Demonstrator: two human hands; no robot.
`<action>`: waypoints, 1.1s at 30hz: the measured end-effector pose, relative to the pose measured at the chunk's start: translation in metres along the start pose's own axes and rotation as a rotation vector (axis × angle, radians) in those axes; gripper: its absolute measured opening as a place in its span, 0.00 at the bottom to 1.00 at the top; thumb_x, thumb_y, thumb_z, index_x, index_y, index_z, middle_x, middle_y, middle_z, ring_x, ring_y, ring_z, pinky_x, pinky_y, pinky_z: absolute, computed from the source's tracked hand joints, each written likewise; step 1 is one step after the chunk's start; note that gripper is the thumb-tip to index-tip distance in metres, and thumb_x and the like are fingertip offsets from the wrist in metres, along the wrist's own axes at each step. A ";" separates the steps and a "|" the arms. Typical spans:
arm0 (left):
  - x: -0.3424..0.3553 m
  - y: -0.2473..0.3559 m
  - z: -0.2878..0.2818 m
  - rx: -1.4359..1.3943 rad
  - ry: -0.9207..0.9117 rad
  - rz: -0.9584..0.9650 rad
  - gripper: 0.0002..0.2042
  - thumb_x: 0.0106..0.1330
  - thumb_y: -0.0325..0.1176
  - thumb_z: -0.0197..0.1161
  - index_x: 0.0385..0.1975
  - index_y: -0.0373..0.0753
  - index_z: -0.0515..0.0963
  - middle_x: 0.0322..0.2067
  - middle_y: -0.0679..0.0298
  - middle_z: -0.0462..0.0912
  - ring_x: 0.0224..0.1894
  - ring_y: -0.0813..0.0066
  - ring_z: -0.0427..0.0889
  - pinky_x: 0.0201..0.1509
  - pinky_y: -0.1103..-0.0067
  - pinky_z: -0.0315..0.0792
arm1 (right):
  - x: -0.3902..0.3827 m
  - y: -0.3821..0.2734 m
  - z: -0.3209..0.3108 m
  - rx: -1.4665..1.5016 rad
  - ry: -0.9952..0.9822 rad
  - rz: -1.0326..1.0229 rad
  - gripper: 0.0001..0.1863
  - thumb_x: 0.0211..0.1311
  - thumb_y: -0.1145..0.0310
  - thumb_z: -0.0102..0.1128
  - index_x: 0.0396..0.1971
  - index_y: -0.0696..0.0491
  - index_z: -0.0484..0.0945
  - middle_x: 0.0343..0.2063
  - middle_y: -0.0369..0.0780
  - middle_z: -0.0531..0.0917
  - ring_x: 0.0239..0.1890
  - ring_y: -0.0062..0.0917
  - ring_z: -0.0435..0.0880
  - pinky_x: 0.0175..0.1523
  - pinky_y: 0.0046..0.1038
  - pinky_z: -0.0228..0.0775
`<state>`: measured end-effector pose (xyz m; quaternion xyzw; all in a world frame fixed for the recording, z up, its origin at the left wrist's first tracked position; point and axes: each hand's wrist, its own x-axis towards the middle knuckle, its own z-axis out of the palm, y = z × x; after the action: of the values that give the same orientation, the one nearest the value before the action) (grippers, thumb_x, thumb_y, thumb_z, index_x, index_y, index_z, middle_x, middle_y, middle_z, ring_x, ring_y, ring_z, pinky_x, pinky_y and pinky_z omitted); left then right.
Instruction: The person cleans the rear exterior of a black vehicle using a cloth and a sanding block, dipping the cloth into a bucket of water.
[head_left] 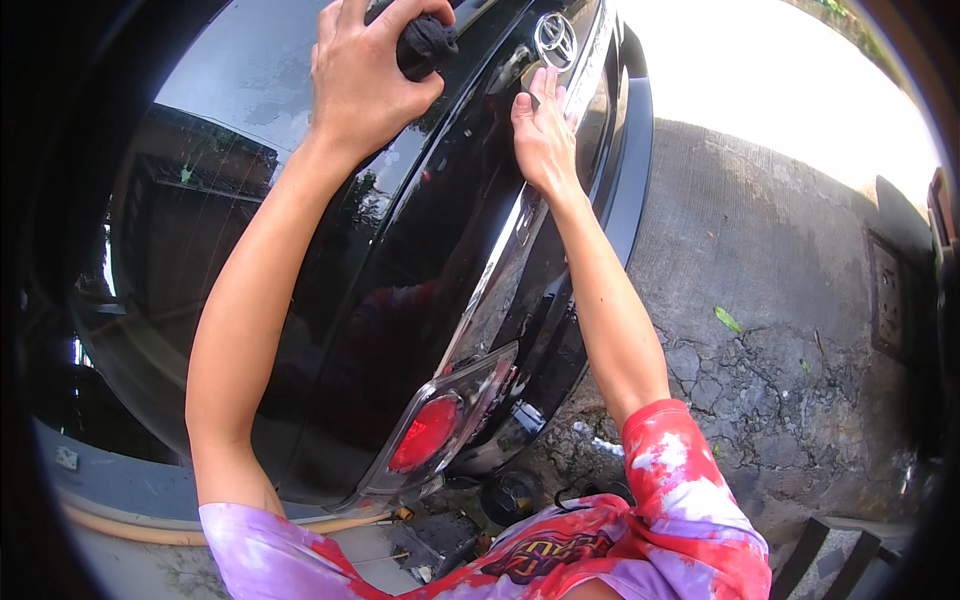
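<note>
Toward 11 o'clock, the left hand (362,78) is gripping a crumpled, soft-looking black cloth (428,46), fingers bending around it, above the glossy black car (400,330). Toward 1 o'clock, the right hand (545,140) is holding its straight fingers close together, just below a ringed chrome emblem (556,42). A smooth red tail light (425,432) is showing at 7 o'clock; ridged concrete (700,200) is stretching at 2.
</note>
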<state>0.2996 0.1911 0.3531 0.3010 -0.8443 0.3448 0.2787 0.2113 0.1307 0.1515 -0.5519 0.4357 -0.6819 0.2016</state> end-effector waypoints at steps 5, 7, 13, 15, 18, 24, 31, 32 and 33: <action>-0.013 -0.008 0.005 -0.010 -0.011 -0.016 0.21 0.40 0.24 0.69 0.39 0.43 0.81 0.55 0.51 0.75 0.63 0.48 0.71 0.66 0.60 0.67 | -0.141 -0.068 0.006 0.047 -0.247 -0.244 0.43 0.69 0.58 0.57 0.77 0.62 0.50 0.78 0.53 0.50 0.79 0.60 0.43 0.78 0.59 0.40; -0.009 -0.004 0.002 -0.011 -0.014 -0.002 0.21 0.39 0.24 0.69 0.39 0.43 0.81 0.54 0.51 0.75 0.63 0.48 0.71 0.66 0.60 0.67 | -0.110 -0.045 0.006 -0.034 -0.189 -0.282 0.41 0.70 0.57 0.55 0.77 0.58 0.52 0.79 0.53 0.50 0.80 0.57 0.44 0.78 0.59 0.41; -0.017 -0.022 0.001 0.073 -0.023 0.070 0.21 0.48 0.30 0.70 0.46 0.52 0.83 0.61 0.61 0.73 0.64 0.50 0.70 0.67 0.60 0.67 | 0.000 0.015 -0.058 0.567 0.047 0.287 0.37 0.81 0.42 0.38 0.66 0.63 0.71 0.63 0.53 0.77 0.61 0.44 0.82 0.59 0.45 0.77; -0.002 -0.006 0.005 0.008 0.004 0.029 0.22 0.39 0.24 0.69 0.40 0.42 0.81 0.54 0.50 0.75 0.63 0.48 0.71 0.67 0.60 0.67 | -0.020 0.003 -0.081 0.782 0.356 0.295 0.38 0.81 0.41 0.39 0.62 0.65 0.73 0.49 0.47 0.85 0.46 0.32 0.90 0.43 0.29 0.84; -0.006 -0.010 0.004 -0.030 -0.004 -0.009 0.22 0.39 0.24 0.68 0.40 0.42 0.81 0.54 0.51 0.76 0.63 0.48 0.70 0.67 0.61 0.66 | -0.042 -0.014 -0.084 0.982 0.248 0.251 0.31 0.80 0.49 0.51 0.62 0.64 0.73 0.39 0.42 0.87 0.36 0.27 0.90 0.39 0.21 0.82; -0.006 -0.008 0.002 -0.010 -0.008 -0.001 0.22 0.38 0.24 0.69 0.40 0.42 0.81 0.55 0.52 0.76 0.64 0.48 0.70 0.68 0.60 0.66 | -0.051 -0.012 -0.071 0.756 0.116 0.222 0.38 0.67 0.61 0.71 0.70 0.64 0.64 0.37 0.42 0.86 0.35 0.19 0.87 0.42 0.20 0.79; -0.003 -0.007 0.003 -0.001 -0.008 0.011 0.22 0.39 0.24 0.69 0.40 0.43 0.81 0.55 0.52 0.77 0.64 0.48 0.70 0.67 0.60 0.67 | -0.062 -0.023 -0.033 0.131 -0.054 0.000 0.47 0.52 0.55 0.81 0.67 0.64 0.69 0.54 0.51 0.75 0.49 0.43 0.82 0.57 0.36 0.75; -0.001 -0.008 0.003 0.001 0.008 0.012 0.22 0.39 0.24 0.69 0.40 0.44 0.81 0.55 0.52 0.77 0.64 0.48 0.70 0.67 0.60 0.67 | -0.063 -0.025 -0.037 0.094 -0.075 0.004 0.48 0.50 0.54 0.82 0.67 0.63 0.70 0.56 0.51 0.74 0.49 0.41 0.83 0.56 0.36 0.75; -0.002 -0.008 0.006 -0.002 0.021 0.010 0.22 0.39 0.24 0.69 0.40 0.44 0.81 0.56 0.52 0.77 0.64 0.48 0.70 0.67 0.60 0.67 | -0.065 -0.024 -0.041 0.053 -0.097 0.013 0.48 0.49 0.54 0.83 0.67 0.62 0.70 0.57 0.51 0.73 0.48 0.40 0.83 0.55 0.36 0.75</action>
<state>0.3045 0.1828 0.3518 0.2930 -0.8432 0.3484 0.2860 0.1986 0.2076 0.1334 -0.5760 0.4108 -0.6641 0.2417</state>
